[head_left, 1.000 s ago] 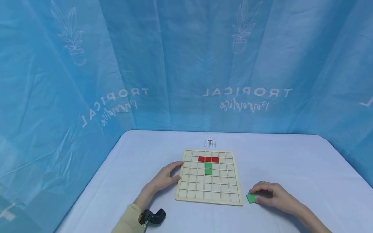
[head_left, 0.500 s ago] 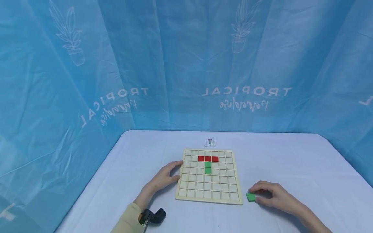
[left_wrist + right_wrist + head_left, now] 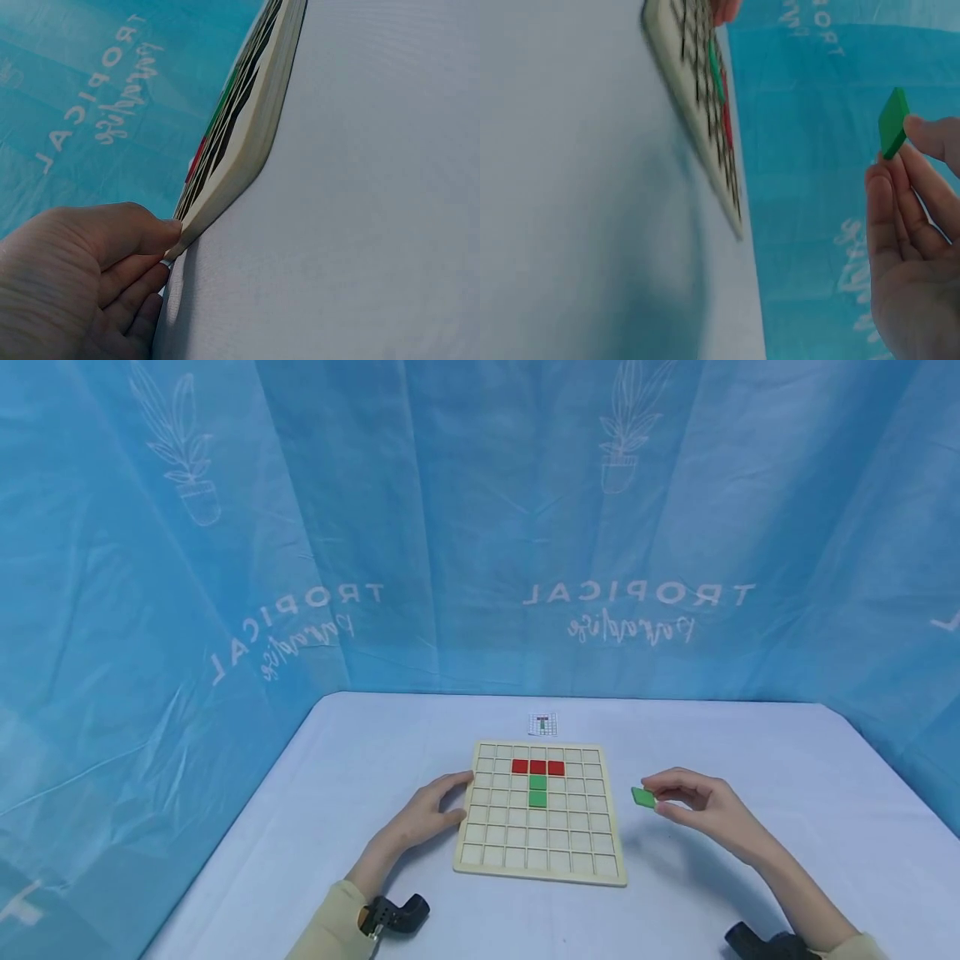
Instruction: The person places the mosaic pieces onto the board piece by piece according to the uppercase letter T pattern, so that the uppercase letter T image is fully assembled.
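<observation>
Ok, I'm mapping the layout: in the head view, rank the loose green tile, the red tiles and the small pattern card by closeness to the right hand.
1. Loose green tile: pinched in the right hand, beside the board.
2. Red tiles: on the board, to the hand's left.
3. Pattern card: beyond the board's far edge.

green tile pinched above the worktop, grid board off to the side

the right hand (image 3: 911,247) pinches a green tile (image 3: 892,122) by its lower corner between thumb and fingers (image 3: 883,206), held up against the blue printed backdrop (image 3: 832,150). well apart from it, the wooden grid board (image 3: 694,97) lies on the pale worktop (image 3: 577,195), seen edge-on and blurred, with a green and a red strip showing among its cells.
</observation>
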The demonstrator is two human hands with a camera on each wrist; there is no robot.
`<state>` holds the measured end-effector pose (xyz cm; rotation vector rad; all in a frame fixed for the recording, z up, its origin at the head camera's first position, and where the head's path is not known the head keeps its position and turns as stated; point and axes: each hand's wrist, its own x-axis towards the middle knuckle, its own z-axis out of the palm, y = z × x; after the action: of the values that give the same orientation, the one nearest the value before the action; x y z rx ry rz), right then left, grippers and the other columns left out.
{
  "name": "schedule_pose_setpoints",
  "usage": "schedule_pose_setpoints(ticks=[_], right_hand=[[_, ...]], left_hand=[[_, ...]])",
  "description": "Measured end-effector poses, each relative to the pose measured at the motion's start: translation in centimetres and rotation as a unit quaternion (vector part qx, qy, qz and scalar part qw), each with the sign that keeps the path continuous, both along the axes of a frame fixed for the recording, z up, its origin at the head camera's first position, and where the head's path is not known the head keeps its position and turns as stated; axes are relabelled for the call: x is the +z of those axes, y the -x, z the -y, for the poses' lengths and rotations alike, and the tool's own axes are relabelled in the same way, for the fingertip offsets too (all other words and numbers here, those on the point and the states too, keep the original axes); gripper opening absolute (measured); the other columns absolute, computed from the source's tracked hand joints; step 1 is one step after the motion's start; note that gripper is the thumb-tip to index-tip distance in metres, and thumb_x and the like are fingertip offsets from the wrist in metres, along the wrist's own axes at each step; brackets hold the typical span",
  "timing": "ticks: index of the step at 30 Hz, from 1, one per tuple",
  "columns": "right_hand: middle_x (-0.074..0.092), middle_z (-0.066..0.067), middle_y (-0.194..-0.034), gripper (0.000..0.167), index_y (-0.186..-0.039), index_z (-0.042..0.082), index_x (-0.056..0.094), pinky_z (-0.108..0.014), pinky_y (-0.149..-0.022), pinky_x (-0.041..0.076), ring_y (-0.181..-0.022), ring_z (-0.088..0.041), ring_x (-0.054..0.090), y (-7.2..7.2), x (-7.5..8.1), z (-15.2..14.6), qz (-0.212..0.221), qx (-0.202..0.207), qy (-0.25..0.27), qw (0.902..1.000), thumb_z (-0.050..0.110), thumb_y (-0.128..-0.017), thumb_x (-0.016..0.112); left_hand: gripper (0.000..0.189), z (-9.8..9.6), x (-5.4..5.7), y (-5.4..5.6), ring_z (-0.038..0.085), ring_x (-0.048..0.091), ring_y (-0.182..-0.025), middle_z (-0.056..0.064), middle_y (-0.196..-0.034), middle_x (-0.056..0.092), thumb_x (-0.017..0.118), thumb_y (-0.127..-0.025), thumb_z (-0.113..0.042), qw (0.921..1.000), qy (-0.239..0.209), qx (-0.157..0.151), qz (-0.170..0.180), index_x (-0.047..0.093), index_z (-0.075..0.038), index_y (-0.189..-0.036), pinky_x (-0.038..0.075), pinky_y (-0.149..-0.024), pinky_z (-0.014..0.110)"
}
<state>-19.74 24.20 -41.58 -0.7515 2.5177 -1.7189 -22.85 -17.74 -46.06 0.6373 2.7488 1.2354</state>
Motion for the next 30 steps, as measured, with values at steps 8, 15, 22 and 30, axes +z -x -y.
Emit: schedule_pose_setpoints(ticks=[8,15,22,30], right_hand=[[0.062,-0.015,-0.114,0.033,-0.116,0.0,0.063,-0.022,-0.091,0.049,-0.1,-0.016,0.06,1.7,0.3,5.2,-0.02,-0.001,0.022,0.9995,0.013,-0.086,0.07],[0.064,-0.007,-0.112,0.032,-0.114,0.005,0.066,-0.03,-0.095,0.048,-0.101,-0.02,0.061,2.9,-0.2,8.8,-0.03,-0.004,0.029,0.9991,0.017,-0.084,0.073],[0.064,-0.003,-0.112,0.031,-0.113,0.008,0.067,-0.038,-0.092,0.05,-0.101,-0.019,0.061,3.2,-0.2,10.8,-0.036,0.004,0.024,0.9991,0.018,-0.084,0.073],[0.063,-0.015,-0.109,0.03,-0.112,-0.002,0.065,-0.049,-0.091,0.049,-0.098,-0.031,0.061,1.7,0.6,12.8,-0.049,0.005,-0.01,0.9987,0.0,-0.083,0.07]], left_hand=[[0.057,0.0,-0.1,0.1,0.028,0.032,-0.135,0.01,-0.143,0.042,0.062,-0.089,-0.01,1.0,-0.004,0.002,0.006,0.041,-0.004,-0.142,0.027,-0.111,0.046],[0.057,0.0,0.0,0.0,0.028,0.033,-0.135,0.01,-0.143,0.042,0.063,-0.089,-0.01,1.0,-0.002,0.005,0.005,0.041,-0.005,-0.141,0.028,-0.111,0.045],[0.057,0.1,0.1,0.1,0.028,0.033,-0.135,0.01,-0.143,0.042,0.063,-0.089,-0.01,1.0,0.0,0.001,0.003,0.041,-0.005,-0.142,0.028,-0.111,0.045],[0.057,0.0,-0.1,0.1,0.028,0.033,-0.135,0.01,-0.143,0.042,0.063,-0.089,-0.011,1.0,0.001,0.006,0.007,0.042,-0.006,-0.142,0.028,-0.111,0.045]])
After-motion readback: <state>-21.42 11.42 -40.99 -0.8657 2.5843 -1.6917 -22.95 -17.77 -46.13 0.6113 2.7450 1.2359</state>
